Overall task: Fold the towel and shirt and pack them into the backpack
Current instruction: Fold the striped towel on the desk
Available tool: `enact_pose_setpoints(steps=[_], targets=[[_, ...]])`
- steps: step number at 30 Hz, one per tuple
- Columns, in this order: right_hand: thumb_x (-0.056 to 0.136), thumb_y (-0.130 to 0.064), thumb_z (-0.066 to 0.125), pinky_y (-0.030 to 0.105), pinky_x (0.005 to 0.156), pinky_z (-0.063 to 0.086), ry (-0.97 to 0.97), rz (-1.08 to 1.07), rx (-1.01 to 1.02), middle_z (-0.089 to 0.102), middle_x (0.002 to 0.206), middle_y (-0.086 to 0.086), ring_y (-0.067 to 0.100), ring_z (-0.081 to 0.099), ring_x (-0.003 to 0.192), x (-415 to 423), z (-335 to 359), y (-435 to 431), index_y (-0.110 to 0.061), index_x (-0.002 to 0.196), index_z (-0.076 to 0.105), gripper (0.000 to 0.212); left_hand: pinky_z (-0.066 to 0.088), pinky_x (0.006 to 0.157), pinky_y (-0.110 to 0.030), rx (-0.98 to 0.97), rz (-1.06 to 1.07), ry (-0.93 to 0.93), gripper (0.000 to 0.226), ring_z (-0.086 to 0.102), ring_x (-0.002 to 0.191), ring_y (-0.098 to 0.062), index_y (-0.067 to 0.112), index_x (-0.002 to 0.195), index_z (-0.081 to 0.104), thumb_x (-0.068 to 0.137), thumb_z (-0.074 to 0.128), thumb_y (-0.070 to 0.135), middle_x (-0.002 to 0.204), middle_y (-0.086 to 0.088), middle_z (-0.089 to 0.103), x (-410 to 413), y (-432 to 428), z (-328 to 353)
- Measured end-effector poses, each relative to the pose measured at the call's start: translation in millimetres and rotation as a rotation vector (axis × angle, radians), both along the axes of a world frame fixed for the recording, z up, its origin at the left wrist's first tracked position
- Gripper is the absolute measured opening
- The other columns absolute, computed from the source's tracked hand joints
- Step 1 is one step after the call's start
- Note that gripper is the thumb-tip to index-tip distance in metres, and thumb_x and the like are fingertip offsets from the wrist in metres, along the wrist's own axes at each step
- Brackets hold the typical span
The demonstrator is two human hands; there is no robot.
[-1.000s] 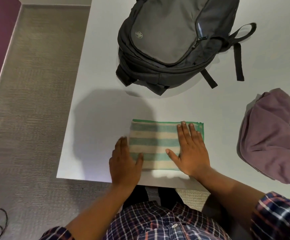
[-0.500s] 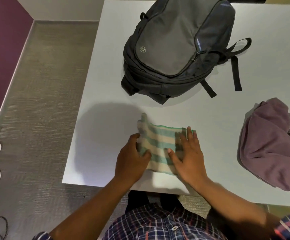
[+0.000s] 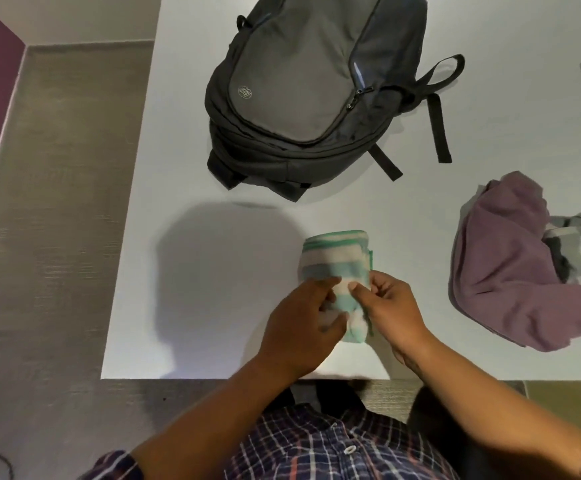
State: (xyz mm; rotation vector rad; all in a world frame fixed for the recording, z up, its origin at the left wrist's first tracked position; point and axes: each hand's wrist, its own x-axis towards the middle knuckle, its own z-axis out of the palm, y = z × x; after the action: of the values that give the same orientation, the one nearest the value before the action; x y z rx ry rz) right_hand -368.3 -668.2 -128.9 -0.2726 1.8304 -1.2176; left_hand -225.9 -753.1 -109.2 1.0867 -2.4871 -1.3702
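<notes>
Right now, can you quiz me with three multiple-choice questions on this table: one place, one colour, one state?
1. Where does the backpack lie? A) on the floor B) on the table, beyond the towel C) on a chair
2. What colour is the crumpled shirt? A) purple B) yellow C) orange
3. What are the left hand and right hand doing? A) lying flat B) gripping the towel C) zipping the backpack
Answers: 1 B, it rests on the white table past the towel. 2 A, its cloth is purple. 3 B, both curl round it.
</notes>
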Motion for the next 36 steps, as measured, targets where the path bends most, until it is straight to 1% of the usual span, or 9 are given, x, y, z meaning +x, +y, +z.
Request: enact_pose_setpoints(steps=[3,6,11,16,20,22,25,28,36], targets=[[0.089,-0.016,0.067,0.039,0.076,0.059,0.067,0.007,0.170,0.075,0.085,0.004,0.025,0.072,0.081,-11.1,-21.5,9.0,-0.015,0.092,0.072,0.006,0.051,0.083,-0.033,-0.237,-0.014,-0.033,0.041,0.060,0.096,-0.016,0.020,0.123,0.056,0.087,0.054,0.041,0.112,0.003,0.062,-1.5,-1.9,-17.2],[0.086,-0.025,0.069,0.030,0.069,0.051,0.275,0.100,0.366,0.069,0.081,-0.003,0.020,0.067,0.080,-13.4,-34.8,16.2,-0.020,0.092,0.064,0.009,0.050,0.092,-0.040,-0.440,-0.130,-0.053,0.046,0.058,0.110,-0.025,0.015,0.126,0.055,0.088,0.049,0.040,0.124,-0.005,0.061,-9.4,1.0,-41.9],[0.084,-0.031,0.068,0.031,0.062,0.045,0.501,0.200,0.415,0.062,0.080,-0.005,0.016,0.060,0.072,-6.8,-40.8,12.4,-0.023,0.098,0.050,0.025,0.020,0.118,-0.042,-0.524,-0.323,-0.179,0.067,0.020,0.147,-0.026,0.008,0.147,0.032,0.093,0.051,0.041,0.157,-0.009,0.028,-27.8,9.7,-77.0],[0.086,-0.035,0.064,0.032,0.062,0.045,0.572,0.222,0.413,0.058,0.083,-0.008,0.015,0.058,0.076,-4.5,-44.2,14.7,-0.026,0.102,0.046,0.025,0.013,0.121,-0.041,-0.530,-0.356,-0.299,0.072,0.008,0.150,-0.024,0.013,0.153,0.020,0.094,0.038,0.051,0.162,-0.005,0.014,-27.1,10.7,-92.8],[0.087,-0.035,0.060,0.036,0.075,0.045,0.785,0.304,0.387,0.057,0.097,0.000,0.023,0.051,0.092,-2.8,-48.1,20.4,-0.019,0.108,0.053,0.027,0.017,0.120,-0.043,-0.491,-0.364,-0.306,0.072,0.008,0.150,-0.022,0.014,0.153,0.022,0.094,0.026,0.055,0.162,-0.004,0.016,-26.9,9.0,-92.7],[0.092,-0.037,0.053,0.033,0.093,0.043,0.864,0.412,0.342,0.056,0.118,0.006,0.027,0.050,0.113,-4.2,-50.7,21.5,-0.013,0.125,0.050,0.040,0.019,0.120,-0.043,-0.490,-0.366,-0.312,0.072,0.008,0.150,-0.021,0.014,0.153,0.021,0.093,0.025,0.055,0.162,-0.004,0.016,-25.5,7.2,-90.2],[0.100,-0.042,0.043,0.032,0.119,0.019,0.909,0.598,0.240,0.028,0.157,0.009,0.021,0.018,0.148,-1.8,-51.2,18.7,-0.010,0.151,0.026,0.062,0.015,0.121,-0.042,-0.514,-0.359,-0.358,0.074,0.005,0.150,-0.021,0.013,0.154,0.015,0.094,0.024,0.056,0.163,-0.004,0.011,-9.9,-1.6,-89.1],[0.102,-0.045,0.038,0.032,0.121,0.012,1.006,0.701,0.181,0.019,0.161,0.008,0.014,0.003,0.149,1.5,-50.5,6.2,-0.009,0.154,0.021,0.065,0.013,0.120,-0.043,-0.525,-0.307,-0.390,0.071,0.007,0.150,-0.022,0.012,0.154,0.017,0.098,0.023,0.055,0.162,-0.006,0.014,23.4,-23.6,-90.3],[0.104,-0.041,0.029,0.043,0.121,0.019,1.144,0.900,0.151,0.012,0.163,0.011,0.026,0.006,0.151,9.4,-60.8,-56.8,-0.008,0.155,0.013,0.063,0.018,0.119,-0.042,-0.522,-0.241,-0.536,0.076,0.008,0.149,-0.022,0.014,0.154,0.014,0.097,0.013,0.063,0.161,-0.005,0.013,124.0,-121.6,-80.3]])
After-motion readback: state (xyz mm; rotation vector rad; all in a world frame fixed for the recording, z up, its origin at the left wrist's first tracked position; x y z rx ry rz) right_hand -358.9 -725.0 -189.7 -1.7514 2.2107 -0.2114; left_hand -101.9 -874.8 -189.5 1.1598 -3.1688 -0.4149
